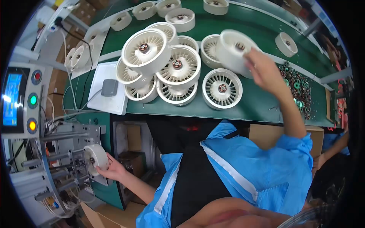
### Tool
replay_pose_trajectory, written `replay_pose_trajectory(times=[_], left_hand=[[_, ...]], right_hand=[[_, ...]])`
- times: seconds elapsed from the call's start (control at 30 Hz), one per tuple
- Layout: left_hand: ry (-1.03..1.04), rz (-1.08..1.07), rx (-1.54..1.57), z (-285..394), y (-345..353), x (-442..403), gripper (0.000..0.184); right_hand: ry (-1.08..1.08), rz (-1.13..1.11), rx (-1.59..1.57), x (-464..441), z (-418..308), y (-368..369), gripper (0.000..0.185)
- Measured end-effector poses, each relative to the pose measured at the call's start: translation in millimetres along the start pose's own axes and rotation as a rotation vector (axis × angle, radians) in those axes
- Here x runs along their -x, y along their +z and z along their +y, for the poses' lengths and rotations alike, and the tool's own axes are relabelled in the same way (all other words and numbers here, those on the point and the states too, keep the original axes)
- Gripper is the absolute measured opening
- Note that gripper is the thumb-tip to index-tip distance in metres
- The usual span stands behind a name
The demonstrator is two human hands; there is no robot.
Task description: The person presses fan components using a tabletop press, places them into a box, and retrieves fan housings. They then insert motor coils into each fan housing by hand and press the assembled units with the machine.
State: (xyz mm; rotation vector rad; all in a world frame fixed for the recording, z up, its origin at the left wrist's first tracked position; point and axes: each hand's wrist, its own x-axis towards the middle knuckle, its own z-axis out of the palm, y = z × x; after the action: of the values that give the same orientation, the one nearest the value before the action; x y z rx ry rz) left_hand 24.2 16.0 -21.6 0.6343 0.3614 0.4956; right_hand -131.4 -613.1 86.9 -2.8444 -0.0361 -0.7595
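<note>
My right hand (265,72) grips the rim of a white spoked wheel (232,47), blurred by motion and tilted, over the green bench. Beside and below it are another white wheel (210,51) and one lying flat with its hub up (222,89). My left hand (111,170) is closed on the outer edge of a white wheel (97,157), which sits on edge against the metal fixture of a machine (72,163). Stacked white wheels (177,65) stand at the bench front, left of my right hand.
Several more wheels (180,19) stand farther back on the bench (262,102). Small dark and green parts (298,89) lie heaped at right. A white scale-like tray (108,85) is at left, near a control panel (15,100) with lit buttons. Another person's hand (320,161) shows at right.
</note>
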Motion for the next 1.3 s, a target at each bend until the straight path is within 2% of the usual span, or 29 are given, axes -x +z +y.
replay_pose_trajectory(times=[0.07, 0.13, 0.23, 0.37, 0.47, 0.57, 0.6, 0.67, 0.7, 0.73, 0.77, 0.83, 0.87, 0.93, 0.97, 1.0, 1.03, 1.07, 1.1, 1.13, 1.2, 1.27, 1.3], left_hand=[[0.061, -0.01, -0.095, -3.7, 12.3, 13.1, 0.062], [0.117, -0.01, -0.165, -6.3, 7.6, 9.9, 0.062], [0.182, -0.029, -0.239, -12.3, 14.7, 14.5, 0.06], [0.205, -0.111, -0.299, -28.6, 41.1, 39.7, 0.061], [0.083, -0.374, -0.3, -78.9, 56.1, 87.7, 0.065], [-0.234, -0.735, -0.174, -114.3, 134.2, 187.9, 0.073], [-0.346, -0.886, -0.112, -124.7, 148.0, 202.5, 0.076], [-0.391, -1.119, -0.178, -137.4, 172.1, 223.7, 0.079], [-0.323, -1.111, -0.366, -139.9, 189.3, 223.4, 0.08], [-0.183, -1.345, -0.496, -140.3, 205.5, 203.5, 0.078], [0.213, -1.364, -0.724, -143.1, 219.1, 185.4, 0.078], [0.818, -1.105, -0.965, -147.3, 251.9, 156.3, 0.077], [0.719, -1.141, -1.055, -153.1, 260.9, 136.4, 0.076], [0.51, -1.186, -1.238, -168.1, 262.2, 100.3, 0.072], [0.47, -1.22, -1.238, -180.6, 259.4, 90.4, 0.069], [0.432, -1.243, -1.243, -190.5, 259.9, 81.0, 0.066], [0.471, -1.235, -1.243, -195.0, 263.7, 79.6, 0.062], [0.513, -1.213, -1.256, -197.1, 263.2, 81.2, 0.058], [0.415, -1.231, -1.194, -193.0, 264.5, 83.9, 0.057], [0.324, -1.239, -1.121, -189.7, 266.6, 87.4, 0.056], [0.539, -1.252, -1.085, -189.1, 255.9, 81.7, 0.056], [0.644, -1.263, -1.022, -167.3, 247.1, 88.3, 0.056], [0.617, -1.293, -0.965, -154.5, 239.6, 90.9, 0.055]], right_hand=[[-0.115, -0.18, -0.067, 7.0, -23.0, 0.6, 0.024], [-0.089, -0.224, -0.08, 12.9, -33.1, 9.4, 0.025], [-0.124, -0.153, -0.073, 7.9, -39.0, 3.4, 0.031], [-0.215, -0.019, -0.278, -9.7, -70.7, 12.0, 0.041], [-0.185, -0.074, -0.474, -17.8, -108.2, 14.5, 0.061], [-0.266, -0.025, -0.666, -24.3, -128.6, 27.4, 0.09], [-0.278, 0.023, -0.709, -27.8, -132.5, 28.9, 0.073], [-0.195, 0.3, -0.687, -27.4, -120.0, 35.4, 0.05], [-0.08, 0.226, -0.601, -33.6, -102.0, 24.9, 0.04], [0.078, 0.173, -0.532, -38.0, -70.9, 18.9, 0.043], [0.172, 0.327, -0.342, -44.3, -37.4, 22.5, 0.045], [0.512, 0.246, -0.216, -49.6, 63.1, 11.9, 0.061], [0.698, 0.105, -0.137, -46.0, 119.9, 10.0, 0.066], [0.864, 0.172, 0.148, 2.7, 241.3, 48.4, 0.069], [0.893, 0.116, 0.144, 31.8, 299.3, 63.6, 0.068], [0.976, 0.045, 0.218, 55.1, 317.1, 68.1, 0.053], [0.859, -0.038, 0.414, 66.4, 321.2, 62.0, 0.04], [0.799, 0.1, 0.423, 76.6, 345.8, 69.0, 0.034], [0.793, 0.226, 0.315, 61.4, 306.5, 56.9, 0.033], [0.586, 0.287, 0.459, 43.8, 285.9, 51.0, 0.033], [0.546, 0.366, -0.014, -12.1, 174.8, 26.6, 0.035], [0.453, 0.211, -0.511, -53.6, 50.1, 16.7, 0.04], [0.43, 0.134, -0.701, -67.7, -8.3, 14.9, 0.044]])
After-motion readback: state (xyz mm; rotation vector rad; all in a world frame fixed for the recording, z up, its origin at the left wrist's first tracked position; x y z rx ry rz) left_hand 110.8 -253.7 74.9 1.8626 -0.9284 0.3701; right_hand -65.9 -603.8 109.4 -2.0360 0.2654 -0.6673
